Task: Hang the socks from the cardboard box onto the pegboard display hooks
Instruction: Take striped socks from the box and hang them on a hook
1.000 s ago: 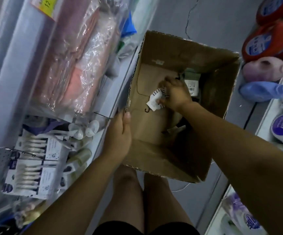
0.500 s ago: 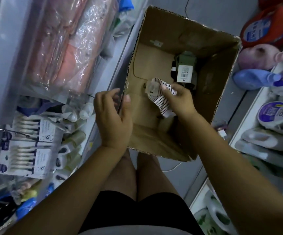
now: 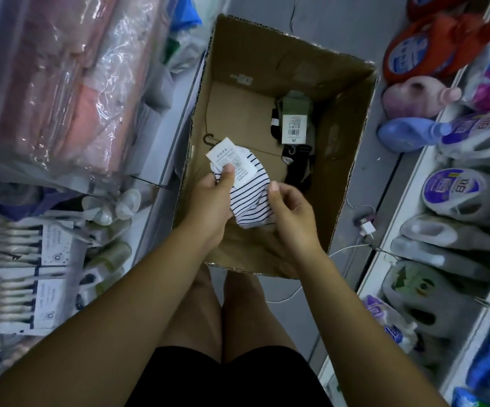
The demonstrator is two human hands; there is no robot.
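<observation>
Two hands hold striped socks (image 3: 252,198) over the cardboard box (image 3: 352,160).
Label (image 3: 225,153) pinched by the left hand (image 3: 211,201), toe gripped by the right hand (image 3: 292,214), probably squaring the hook (image 3: 208,140) for hanging.

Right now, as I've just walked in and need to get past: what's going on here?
A person stands over a box on the floor, holding striped socks above it in both hands. The left hand pinches them at the paper label, thumb on top; the right hand grips their side. Green socks and dark socks lie in the box. The striped pair is not yet hung.
</observation>
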